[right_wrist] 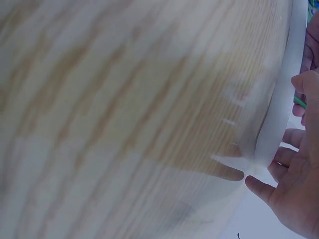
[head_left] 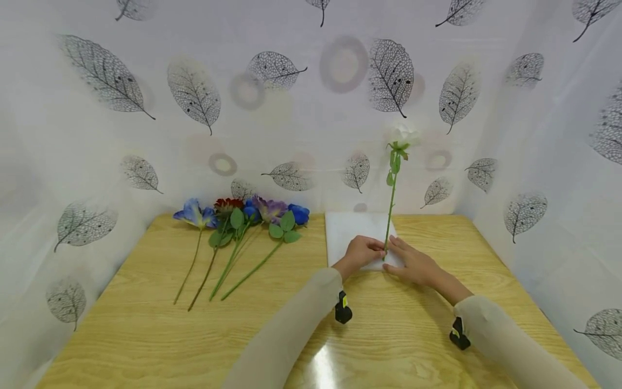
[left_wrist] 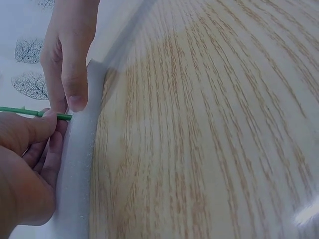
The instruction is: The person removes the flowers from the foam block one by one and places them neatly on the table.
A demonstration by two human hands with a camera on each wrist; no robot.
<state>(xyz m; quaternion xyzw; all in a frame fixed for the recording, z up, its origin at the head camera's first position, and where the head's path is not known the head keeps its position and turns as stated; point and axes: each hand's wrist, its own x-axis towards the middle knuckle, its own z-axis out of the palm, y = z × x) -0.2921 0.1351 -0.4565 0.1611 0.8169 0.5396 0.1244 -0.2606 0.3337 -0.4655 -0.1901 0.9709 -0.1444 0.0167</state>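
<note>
My left hand (head_left: pixel 360 253) pinches the lower stem of a white rose (head_left: pixel 391 208) between thumb and fingertips. The rose stands nearly upright, its bloom high against the curtain. Below it lies a white foam slab (head_left: pixel 342 227); in the left wrist view the cut end of the green stem (left_wrist: pixel 30 111) shows just past my thumb, over the slab's edge. On the slab's right side my right hand (head_left: pixel 417 265) rests with fingers spread and extended, close to the stem but not gripping it. In the right wrist view its fingertips are at the slab's corner.
On the left of the wooden table (head_left: pixel 272 335) lie several long-stemmed flowers: a pale blue one (head_left: pixel 196 214), a red one (head_left: pixel 228 205), a purple one (head_left: pixel 273 209) and a dark blue rose (head_left: pixel 298 214) among them. A leaf-printed curtain (head_left: pixel 291 129) encloses the back and sides.
</note>
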